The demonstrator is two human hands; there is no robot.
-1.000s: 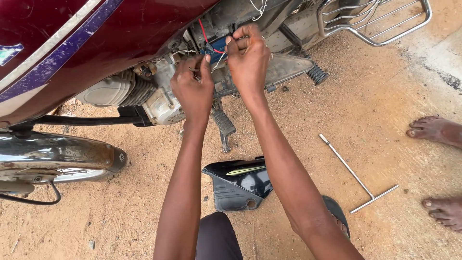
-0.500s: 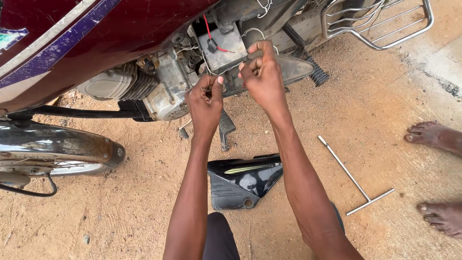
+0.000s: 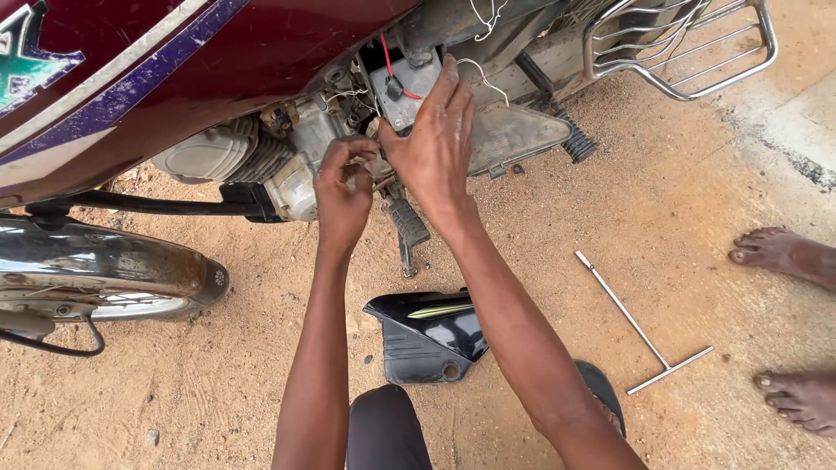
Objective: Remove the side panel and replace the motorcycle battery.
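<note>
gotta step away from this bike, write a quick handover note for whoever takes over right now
Left hand: fingers curled, pinching something small by the engine; what it is cannot be made out.
Right hand: spread against the open side bay, fingertips at the grey battery box with its red wire.
Black side cover is off and lies on the sand under the arms. Metal T-handle wrench lies on the ground to the right, untouched.
Done: cover removed, bay exposed. Left: the work at the wiring, cover back on.
</note>
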